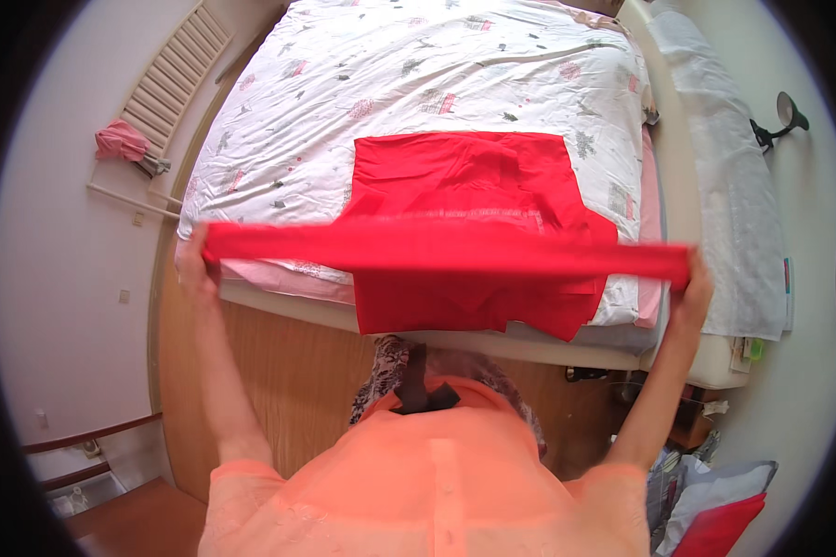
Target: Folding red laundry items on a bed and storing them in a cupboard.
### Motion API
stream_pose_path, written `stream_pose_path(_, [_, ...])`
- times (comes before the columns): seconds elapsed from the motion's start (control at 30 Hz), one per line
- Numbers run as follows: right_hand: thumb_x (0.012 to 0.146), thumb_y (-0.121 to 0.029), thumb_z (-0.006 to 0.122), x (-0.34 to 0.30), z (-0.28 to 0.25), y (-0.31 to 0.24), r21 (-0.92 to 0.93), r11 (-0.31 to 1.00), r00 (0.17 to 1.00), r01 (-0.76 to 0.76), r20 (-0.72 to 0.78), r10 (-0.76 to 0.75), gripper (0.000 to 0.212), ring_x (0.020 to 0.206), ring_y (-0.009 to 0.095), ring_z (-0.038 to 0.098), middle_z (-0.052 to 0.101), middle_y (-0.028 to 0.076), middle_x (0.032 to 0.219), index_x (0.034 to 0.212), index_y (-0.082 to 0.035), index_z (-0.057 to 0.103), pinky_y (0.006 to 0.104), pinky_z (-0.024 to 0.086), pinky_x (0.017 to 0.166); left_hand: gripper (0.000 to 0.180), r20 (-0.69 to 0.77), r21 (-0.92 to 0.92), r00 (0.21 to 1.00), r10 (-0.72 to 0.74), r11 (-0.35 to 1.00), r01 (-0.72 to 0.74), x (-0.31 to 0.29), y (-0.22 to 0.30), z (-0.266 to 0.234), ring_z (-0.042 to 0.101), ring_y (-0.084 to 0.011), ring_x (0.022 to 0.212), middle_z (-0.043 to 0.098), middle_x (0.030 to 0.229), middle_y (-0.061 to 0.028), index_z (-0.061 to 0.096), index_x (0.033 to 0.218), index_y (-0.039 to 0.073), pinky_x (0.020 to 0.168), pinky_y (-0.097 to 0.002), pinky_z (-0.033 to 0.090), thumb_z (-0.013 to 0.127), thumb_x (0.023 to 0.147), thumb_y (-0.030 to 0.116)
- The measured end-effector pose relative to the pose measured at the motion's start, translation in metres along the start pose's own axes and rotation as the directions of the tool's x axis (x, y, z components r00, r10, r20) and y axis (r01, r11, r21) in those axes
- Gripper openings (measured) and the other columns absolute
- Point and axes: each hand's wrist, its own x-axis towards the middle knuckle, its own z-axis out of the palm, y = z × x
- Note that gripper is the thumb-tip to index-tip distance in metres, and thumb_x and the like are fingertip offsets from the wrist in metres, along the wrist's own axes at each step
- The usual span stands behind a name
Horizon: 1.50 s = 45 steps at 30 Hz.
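A long red strip of cloth (pixel 288 243) is stretched taut between my two hands, slightly blurred. My left hand (pixel 196 267) is closed round its left end, near the bed's left front corner. At the other end my right hand (pixel 697 281) grips the cloth by the bed's right side. Beneath and behind the strip, a larger spread of red fabric (pixel 464 167) lies on the bed, its front part hanging over the near edge. Whether strip and spread are one piece, I cannot tell.
The bed (pixel 316 102) has a white patterned cover. To its right are a cream headboard (pixel 683 139) with a white cloth and a black wall lamp (pixel 785 116). A radiator (pixel 172 79) stands at left, a pink cloth (pixel 121 141) near it. Bags (pixel 724 501) sit at lower right.
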Motion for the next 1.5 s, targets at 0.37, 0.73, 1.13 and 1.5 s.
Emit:
stream_pose_path(0.37, [0.073, -0.015, 0.062, 0.165, 0.147, -0.159, 0.309, 0.944, 0.911, 0.115, 0.347, -0.224, 0.019, 0.070, 0.012, 0.053, 0.057, 0.007, 0.080, 0.082, 0.000, 0.056, 0.0206, 0.046, 0.058, 0.016, 0.148, -0.301, 0.978, 0.148, 0.949, -0.098, 0.123, 0.177, 0.065, 0.057, -0.0178, 0.072, 0.057, 0.079, -0.0104, 0.053, 0.081, 0.000, 0.064, -0.0235, 0.051, 0.063, 0.069, 0.004])
stream_pose_path(0.73, [0.080, -0.005, 0.048, 0.162, 0.137, -0.184, 0.635, 0.769, 0.432, -0.080, 0.717, -0.547, 0.026, 0.088, 0.019, 0.050, 0.052, 0.013, 0.095, 0.104, 0.004, 0.045, 0.0278, 0.040, 0.081, 0.018, 0.254, -0.457, 0.913, 0.320, 0.871, -0.178, 0.114, 0.199, 0.074, 0.053, -0.0179, 0.084, 0.055, 0.089, -0.0110, 0.052, 0.091, 0.000, 0.073, -0.0260, 0.045, 0.056, 0.075, 0.008])
stream_pose_path(1.13, [0.076, -0.010, 0.057, -0.092, -0.080, 0.123, -0.100, 0.958, 0.961, -0.269, -0.097, 0.260, 0.007, 0.065, 0.008, 0.052, 0.057, 0.002, 0.075, 0.079, -0.004, 0.055, 0.0215, 0.043, 0.059, 0.017, -0.100, 0.157, 0.955, -0.279, 0.944, 0.292, -0.100, -0.131, -0.089, 0.056, -0.0101, 0.065, 0.059, 0.078, -0.0037, 0.058, 0.087, 0.000, 0.055, -0.0220, 0.046, 0.058, 0.075, 0.011])
stream_pose_path(1.5, [0.075, -0.009, 0.058, -0.154, -0.159, 0.235, -0.294, 0.844, 0.877, -0.449, -0.325, 0.353, 0.013, 0.066, 0.009, 0.051, 0.057, 0.004, 0.076, 0.081, 0.001, 0.055, 0.0215, 0.042, 0.061, 0.021, -0.355, 0.410, 0.857, -0.374, 0.762, 0.502, -0.156, -0.228, -0.137, 0.055, -0.0116, 0.060, 0.058, 0.077, -0.0078, 0.056, 0.089, -0.005, 0.052, -0.0241, 0.046, 0.058, 0.074, 0.009])
